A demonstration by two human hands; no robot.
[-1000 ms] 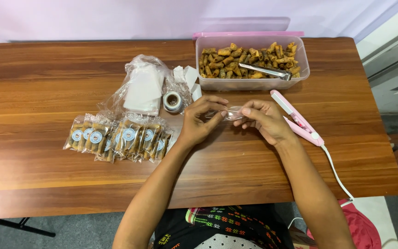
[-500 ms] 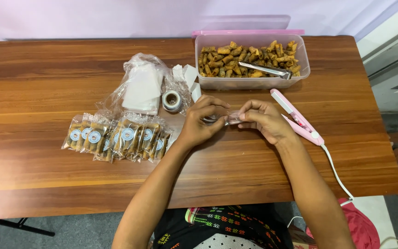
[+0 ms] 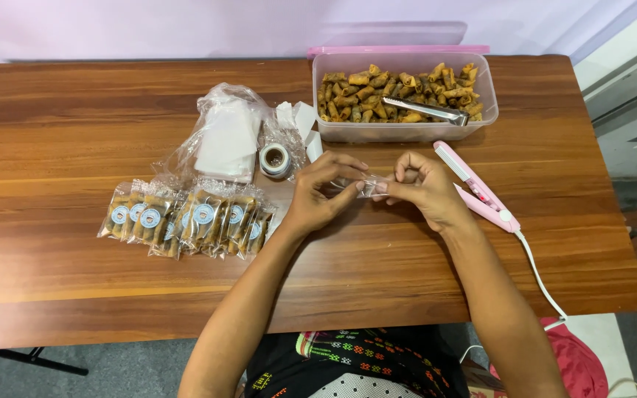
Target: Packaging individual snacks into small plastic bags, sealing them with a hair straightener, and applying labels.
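A small clear plastic pouch (image 3: 366, 185) is pinched between the left hand (image 3: 318, 195) and right hand (image 3: 425, 188), above the wooden table's (image 3: 75, 133) middle. It looks light, limp and slippery; its edges are best gripped.

Both bare forearms reach in from the near edge and converge toward the middle of the scene. The left hand (image 3: 320, 193) is curled, thumb and fingertips pinched together in a closed grip pointing right. The right hand (image 3: 423, 189) faces it, fingers bent and pinched, fingertips nearly touching those of the left.
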